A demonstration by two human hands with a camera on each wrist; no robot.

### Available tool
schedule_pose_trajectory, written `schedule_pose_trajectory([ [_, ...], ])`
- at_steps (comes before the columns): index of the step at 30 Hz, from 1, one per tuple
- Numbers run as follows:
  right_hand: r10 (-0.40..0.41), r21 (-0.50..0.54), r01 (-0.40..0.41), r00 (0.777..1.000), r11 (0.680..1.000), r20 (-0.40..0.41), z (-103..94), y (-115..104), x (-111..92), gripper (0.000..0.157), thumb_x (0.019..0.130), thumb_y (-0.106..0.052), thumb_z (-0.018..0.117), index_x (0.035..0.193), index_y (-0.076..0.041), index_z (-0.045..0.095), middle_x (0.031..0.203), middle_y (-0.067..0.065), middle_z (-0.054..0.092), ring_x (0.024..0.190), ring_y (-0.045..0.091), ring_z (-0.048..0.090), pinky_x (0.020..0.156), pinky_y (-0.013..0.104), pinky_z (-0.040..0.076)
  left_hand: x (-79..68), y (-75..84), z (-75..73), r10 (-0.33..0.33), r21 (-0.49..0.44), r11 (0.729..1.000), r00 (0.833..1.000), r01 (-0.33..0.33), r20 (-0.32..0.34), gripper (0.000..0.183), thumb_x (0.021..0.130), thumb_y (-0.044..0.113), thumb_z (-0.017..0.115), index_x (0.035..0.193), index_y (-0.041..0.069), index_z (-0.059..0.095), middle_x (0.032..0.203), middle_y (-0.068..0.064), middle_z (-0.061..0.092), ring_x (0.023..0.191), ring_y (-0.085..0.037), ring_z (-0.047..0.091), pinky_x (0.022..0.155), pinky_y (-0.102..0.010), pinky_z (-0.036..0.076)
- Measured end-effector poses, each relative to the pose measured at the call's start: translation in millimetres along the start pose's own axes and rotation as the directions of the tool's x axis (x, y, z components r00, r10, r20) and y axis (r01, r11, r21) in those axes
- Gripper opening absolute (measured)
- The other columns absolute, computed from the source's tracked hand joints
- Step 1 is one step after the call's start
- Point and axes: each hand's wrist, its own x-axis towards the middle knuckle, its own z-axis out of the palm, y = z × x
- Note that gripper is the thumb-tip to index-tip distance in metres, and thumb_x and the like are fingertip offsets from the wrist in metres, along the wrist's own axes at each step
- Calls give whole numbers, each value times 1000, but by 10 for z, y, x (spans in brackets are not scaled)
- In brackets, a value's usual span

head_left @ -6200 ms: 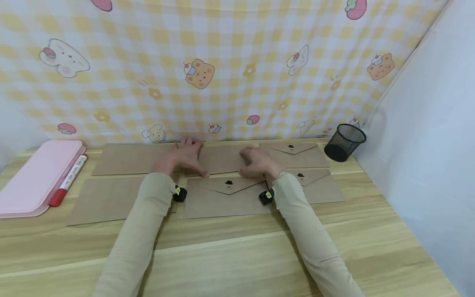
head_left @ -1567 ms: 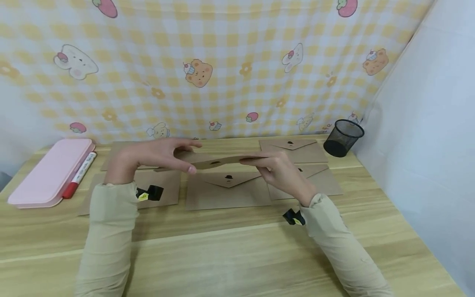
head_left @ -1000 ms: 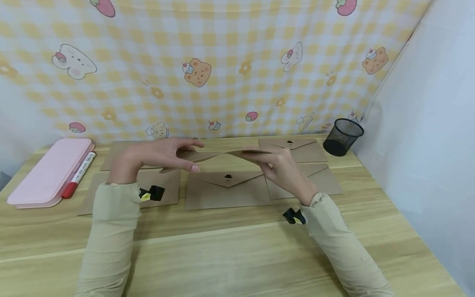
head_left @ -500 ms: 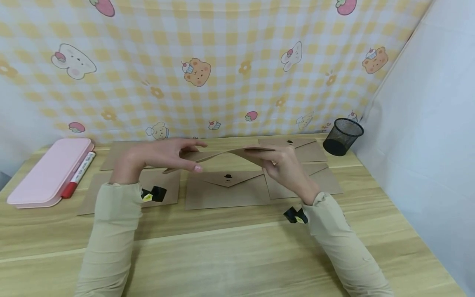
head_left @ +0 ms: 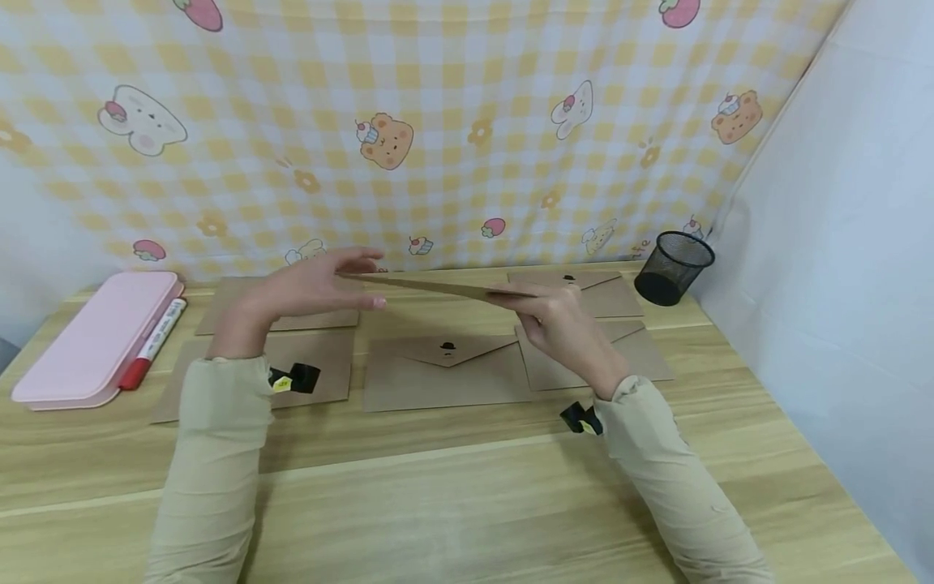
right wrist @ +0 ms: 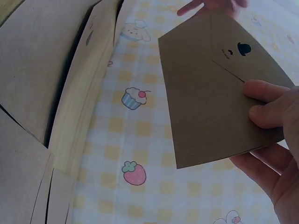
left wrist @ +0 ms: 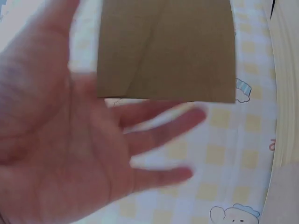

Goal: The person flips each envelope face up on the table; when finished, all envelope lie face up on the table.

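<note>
A brown paper envelope (head_left: 423, 284) is held above the table, seen nearly edge-on in the head view. My right hand (head_left: 560, 320) pinches its right end between thumb and fingers. The right wrist view shows the envelope (right wrist: 205, 102) with its flap and a small black hat print. My left hand (head_left: 310, 285) is at the other end, thumb and fingers apart. In the left wrist view its fingers (left wrist: 163, 133) are spread and straight next to the envelope's end (left wrist: 166, 51). Below, a flapped envelope (head_left: 448, 385) lies on the table.
More brown envelopes lie at the back left (head_left: 222, 304), front left (head_left: 332, 357), back right (head_left: 613, 300) and front right (head_left: 631, 357). A pink case (head_left: 98, 337) and a red-capped marker (head_left: 153, 345) are at the left. A black mesh cup (head_left: 673, 268) stands at the back right.
The middle back envelope has been lifted off the table. Bent between both hands half a second ago, it is now straight. My left hand has risen slightly and moved left, its grip loosened.
</note>
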Motion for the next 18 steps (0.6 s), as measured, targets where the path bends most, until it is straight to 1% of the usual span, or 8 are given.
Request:
schedule_pose_trajectory([
  [1,-3,-10,3,1000,1000,-7,2,15,-1,41,79,16,53,108,-7,70,111,5,66,45,8,33,40,21,20,-1,-13,-17,-9,3,1000,999,9,-35,79,81,45,69,144,14,32,141,-13,40,130,-31,33,99,-52,32],
  [4,-14,-15,13,999,1000,-40,2,55,2,37,80,15,56,105,-7,72,107,6,67,51,9,46,40,22,23,-14,-32,-67,-13,9,1000,994,14,-112,76,83,43,67,144,12,33,140,-15,41,130,-33,31,99,-54,31],
  [7,-7,-16,6,997,1000,-78,-16,82,0,32,82,12,58,101,-8,74,103,8,68,47,7,42,39,22,23,-12,-62,-98,19,-4,1000,988,-20,-152,68,85,37,66,141,9,39,138,-14,43,129,-33,33,100,-53,29],
  [9,11,-11,-12,996,1000,-93,-33,92,-4,31,82,11,59,100,-9,74,101,9,69,43,6,29,38,23,22,-4,-92,-102,36,-28,999,982,-42,-187,59,86,33,67,134,7,45,134,-14,47,127,-32,37,101,-52,28],
  [10,20,-12,-21,995,1000,-97,-38,98,-5,31,82,11,59,99,-9,74,100,9,69,43,6,22,38,23,21,4,-114,-102,45,-45,997,976,-56,-212,54,86,32,67,129,5,49,131,-13,49,126,-30,39,101,-51,28],
  [13,42,-2,-43,994,999,-104,-46,119,-7,30,81,10,58,99,-8,74,97,11,69,44,5,17,38,23,22,19,-164,-94,74,-113,988,959,-108,-273,35,85,26,68,106,3,52,120,-11,55,120,-28,44,100,-52,29],
  [15,55,14,-53,993,998,-102,-46,134,-8,31,81,11,56,99,-8,74,97,10,69,43,5,17,37,23,22,19,-195,-89,102,-148,978,958,-146,-269,28,85,21,69,98,2,54,122,-10,54,123,-26,41,101,-52,27],
  [18,70,52,-65,992,997,-102,-54,148,-7,34,81,12,53,99,-8,74,96,9,69,42,4,16,37,22,22,27,-228,-73,170,-160,966,967,-202,-191,19,83,13,70,100,5,65,129,-8,51,130,-21,32,103,-53,24],
])
